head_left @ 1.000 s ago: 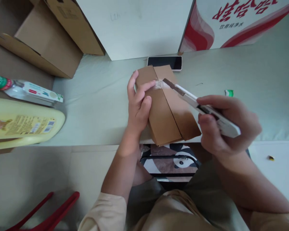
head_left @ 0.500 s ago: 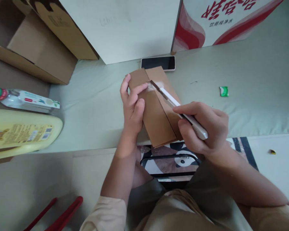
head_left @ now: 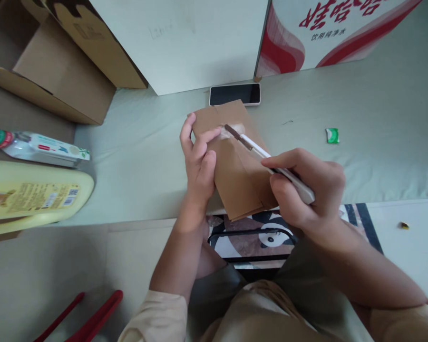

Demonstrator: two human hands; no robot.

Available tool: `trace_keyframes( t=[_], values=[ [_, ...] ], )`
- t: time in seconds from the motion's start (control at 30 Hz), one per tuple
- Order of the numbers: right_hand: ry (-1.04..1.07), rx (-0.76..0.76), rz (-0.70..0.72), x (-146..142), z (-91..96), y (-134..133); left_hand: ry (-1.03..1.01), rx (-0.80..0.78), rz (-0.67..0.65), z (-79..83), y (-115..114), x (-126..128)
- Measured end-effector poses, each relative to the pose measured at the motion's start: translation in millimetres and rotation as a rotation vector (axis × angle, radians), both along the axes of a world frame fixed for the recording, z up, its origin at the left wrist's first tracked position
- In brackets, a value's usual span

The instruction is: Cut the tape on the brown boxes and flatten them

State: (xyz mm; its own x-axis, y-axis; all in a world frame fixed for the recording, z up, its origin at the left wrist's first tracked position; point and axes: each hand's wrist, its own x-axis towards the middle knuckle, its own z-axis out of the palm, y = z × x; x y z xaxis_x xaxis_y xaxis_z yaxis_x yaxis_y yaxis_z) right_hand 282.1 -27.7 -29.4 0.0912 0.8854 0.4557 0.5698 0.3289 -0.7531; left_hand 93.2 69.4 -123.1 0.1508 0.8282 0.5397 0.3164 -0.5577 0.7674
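Note:
A small brown cardboard box (head_left: 235, 175) lies tilted at the edge of the cloth-covered surface, with clear tape (head_left: 238, 128) across its centre seam. My left hand (head_left: 200, 159) grips the box's left side, its index finger on the tape near the seam. In my right hand (head_left: 308, 185) is a white utility knife (head_left: 288, 176), its fingers wrapped around the handle. The dark blade (head_left: 232, 131) is out, and its tip meets the tape at the seam beside my left index finger. My right palm hides the box's lower right corner.
Behind the box lies a phone (head_left: 235, 94), in front of a white carton (head_left: 199, 47) and a red-and-white carton (head_left: 324, 38). Open cardboard boxes (head_left: 64, 71), a clear bottle (head_left: 46, 148) and a yellow jug (head_left: 39, 194) stand left. A green packet (head_left: 332, 136) lies right.
The knife and my right hand have shifted slightly right. The box and my left hand have moved a little right too, and the flaps bend inward more at the seam.

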Motion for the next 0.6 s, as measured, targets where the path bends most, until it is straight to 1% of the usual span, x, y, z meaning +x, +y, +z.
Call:
trace_keyframes(
  t=[0.1, 0.17, 0.43, 0.6],
  values=[
    [0.014, -0.058, 0.012, 0.3, 4.8, 0.2, -0.008, -0.007, -0.005, 0.5, -1.6, 2.0],
    [0.024, -0.052, 0.017, 0.0, 5.9, -0.3, -0.014, -0.01, -0.007, -0.8, -1.1, 2.5],
    [0.131, 0.016, -0.055, 7.4, -6.7, -5.3, -0.015, 0.008, 0.027, -8.7, 1.8, 5.3],
    [0.133, -0.018, -0.033, 6.2, -3.5, -3.7, -0.015, 0.016, 0.039, -9.8, -0.3, 6.6]
  ],
)
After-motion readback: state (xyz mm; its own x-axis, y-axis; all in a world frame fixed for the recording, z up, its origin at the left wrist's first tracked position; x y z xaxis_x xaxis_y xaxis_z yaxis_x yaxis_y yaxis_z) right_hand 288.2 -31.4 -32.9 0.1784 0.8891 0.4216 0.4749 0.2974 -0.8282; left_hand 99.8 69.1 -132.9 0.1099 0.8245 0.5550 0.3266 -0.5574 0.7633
